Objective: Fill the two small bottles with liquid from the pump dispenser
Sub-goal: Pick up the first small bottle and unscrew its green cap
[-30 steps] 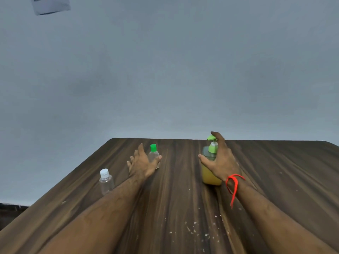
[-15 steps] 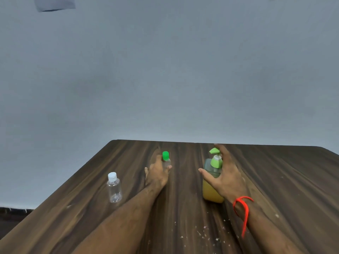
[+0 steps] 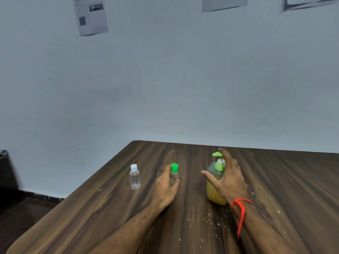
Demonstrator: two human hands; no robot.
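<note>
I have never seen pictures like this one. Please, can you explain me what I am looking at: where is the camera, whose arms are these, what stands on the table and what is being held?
There is no machine here. A person wears one wide camera on the head, looking forward and down, so the two arms belong to the wearer.

On the dark wooden table stand three things. The small bottle with a white cap is clear, looks empty, and stands alone, untouched. The small bottle with a green cap is gripped by the left hand, whose fingers curl round its body. The pump dispenser holds yellow liquid; the right hand curls round it from its right side, with one finger up beside the green pump head.

Both small bottles have their caps on, so filling has not begun. A red thread is tied on the right wrist. Papers hang on the wall behind.
</note>
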